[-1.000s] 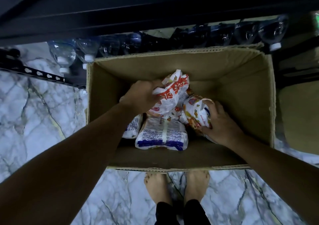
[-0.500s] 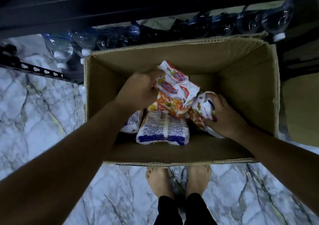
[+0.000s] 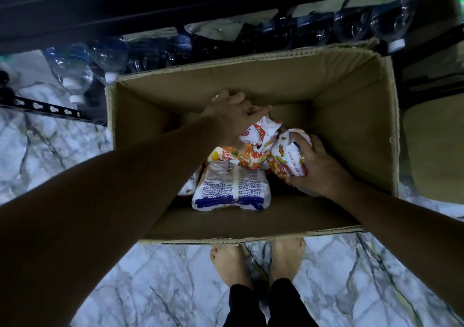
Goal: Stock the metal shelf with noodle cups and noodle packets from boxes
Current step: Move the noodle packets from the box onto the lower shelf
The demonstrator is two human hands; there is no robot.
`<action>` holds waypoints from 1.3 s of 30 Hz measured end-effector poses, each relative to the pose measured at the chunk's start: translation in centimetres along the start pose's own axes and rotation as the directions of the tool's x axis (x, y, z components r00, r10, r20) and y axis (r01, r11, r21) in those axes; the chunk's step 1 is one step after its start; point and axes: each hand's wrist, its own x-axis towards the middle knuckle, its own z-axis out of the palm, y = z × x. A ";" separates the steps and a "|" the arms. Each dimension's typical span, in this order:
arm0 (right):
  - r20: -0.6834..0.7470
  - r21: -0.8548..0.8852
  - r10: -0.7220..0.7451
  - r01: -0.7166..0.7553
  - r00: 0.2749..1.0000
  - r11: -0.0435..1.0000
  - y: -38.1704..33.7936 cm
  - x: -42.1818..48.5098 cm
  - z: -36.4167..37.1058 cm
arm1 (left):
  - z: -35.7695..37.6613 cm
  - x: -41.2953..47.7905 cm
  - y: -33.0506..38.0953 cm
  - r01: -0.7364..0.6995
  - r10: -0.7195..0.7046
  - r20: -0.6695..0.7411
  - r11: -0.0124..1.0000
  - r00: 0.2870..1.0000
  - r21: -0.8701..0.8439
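left hand (image 3: 233, 118) fingers curled, apparently pinching red-white packet (image 3: 258, 138) top. right hand (image 3: 319, 168) wraps second packet (image 3: 286, 158). face-down packet (image 3: 231, 191) just below left fingers, inside box (image 3: 351, 116).

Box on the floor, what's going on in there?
A person stands over the cardboard box with both hands inside it. The left hand grips the top of a red and white noodle packet. The right hand holds a second packet beside it. A blue-printed packet lies loose in the box. Neither held packet is out of the box yet. Water bottles lie behind it, under the metal shelf.
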 end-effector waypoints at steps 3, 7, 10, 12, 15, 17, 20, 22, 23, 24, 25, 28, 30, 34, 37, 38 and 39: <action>0.013 -0.017 0.012 -0.012 1.000 1.000 0.1 0.4 0.0 | -1.0 0.3 0.7 -0.054 0.054 0.011 0.996 0.999 0.076; -0.033 0.006 -0.027 0.027 0.999 1.000 -0.4 0.7 -1.9 | -1.9 -0.7 0.8 -0.103 0.104 0.019 0.993 0.994 -0.051; -0.054 0.037 -0.037 0.039 0.998 0.999 -1.3 0.1 -3.6 | -2.8 -3.8 1.1 0.053 -0.039 0.075 0.980 0.996 -0.192; -0.095 0.003 -0.086 0.087 0.992 0.996 -2.0 -0.7 -4.5 | -2.5 -6.5 1.3 0.161 -0.166 -0.001 0.956 0.986 -0.244; -0.125 -0.094 -0.152 0.141 0.980 0.986 -3.3 -1.2 -5.2 | -1.6 -10.0 2.0 0.326 -0.374 -0.071 0.875 0.925 -0.357; -0.105 -0.155 -0.176 0.159 0.979 0.975 -4.2 -0.7 -4.8 | -1.0 -10.7 2.9 0.395 -0.432 -0.036 0.853 0.901 -0.342; -0.012 -0.197 -0.227 0.220 0.974 0.955 -5.2 0.8 -2.5 | 0.9 -9.5 4.2 0.363 -0.379 0.008 0.881 0.925 -0.304; -0.007 -0.195 -0.211 0.206 0.977 0.959 -5.6 1.8 -1.4 | 2.1 -7.9 4.1 0.354 -0.352 0.067 0.878 0.934 -0.323; -0.017 -0.195 -0.182 0.175 0.983 0.965 -5.8 2.3 -1.1 | 2.5 -7.1 3.7 0.357 -0.347 0.096 0.862 0.933 -0.359; -0.028 -0.207 -0.155 0.146 0.988 0.967 -6.0 2.7 -1.0 | 2.7 -6.5 3.2 0.351 -0.330 0.122 0.851 0.936 -0.390; -0.038 -0.233 -0.136 0.124 0.990 0.965 -6.1 3.1 -1.0 | 2.8 -6.1 2.7 0.335 -0.302 0.144 0.850 0.942 -0.406; -0.049 -0.303 -0.117 0.097 0.992 0.948 -6.2 3.4 -1.0 | 2.6 -6.2 1.8 0.246 -0.207 0.139 0.886 0.968 -0.393; -0.086 -0.319 -0.141 0.106 0.986 0.942 -5.9 3.3 -0.9 | 2.9 -6.6 1.8 0.200 -0.172 0.106 0.909 0.979 -0.365; -0.142 -0.336 -0.187 0.130 0.972 0.933 -5.1 3.1 0.1 | 4.4 -6.7 2.4 0.165 -0.176 -0.005 0.929 0.984 -0.330; -0.186 -0.383 -0.169 0.087 0.968 0.920 -4.7 3.3 1.0 | 5.4 -6.1 2.6 0.169 -0.200 -0.065 0.931 0.978 -0.324; -0.201 -0.391 -0.165 0.075 0.966 0.917 -4.5 3.3 1.3 | 5.6 -5.8 2.7 0.172 -0.207 -0.075 0.930 0.976 -0.325; -0.214 -0.396 -0.163 0.067 0.963 0.916 -4.4 3.2 1.6 | 5.8 -5.7 2.8 0.175 -0.211 -0.079 0.929 0.974 -0.325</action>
